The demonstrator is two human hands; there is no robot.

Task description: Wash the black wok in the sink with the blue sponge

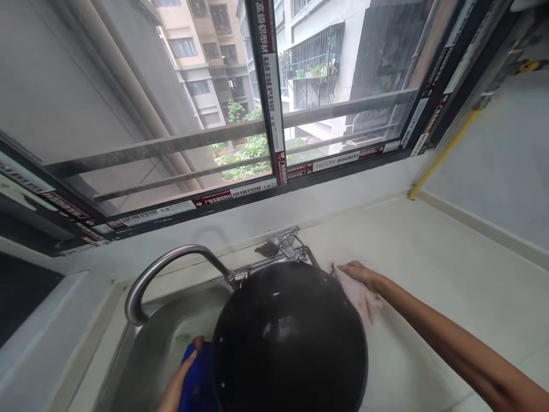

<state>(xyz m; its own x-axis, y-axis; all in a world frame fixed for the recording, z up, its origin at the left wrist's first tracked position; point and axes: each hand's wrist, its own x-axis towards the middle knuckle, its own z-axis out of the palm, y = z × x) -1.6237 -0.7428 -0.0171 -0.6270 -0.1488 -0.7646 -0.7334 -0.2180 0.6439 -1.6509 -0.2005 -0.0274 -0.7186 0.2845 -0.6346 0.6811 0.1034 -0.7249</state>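
A large black wok (289, 340) sits tilted over the steel sink (150, 355), its rim reaching onto the counter. My left hand (180, 380) grips the wok's blue handle (195, 377) at the bottom left. My right hand (360, 274) lies flat on a pale pink cloth (358, 294) on the counter, just right of the wok's rim. Part of the cloth is hidden behind the wok.
A curved steel tap (171, 266) arches over the sink from the back. The pale counter (450, 274) stretches to the right up to a wall with a yellow pipe (441, 154). A barred window (266, 114) runs along the back.
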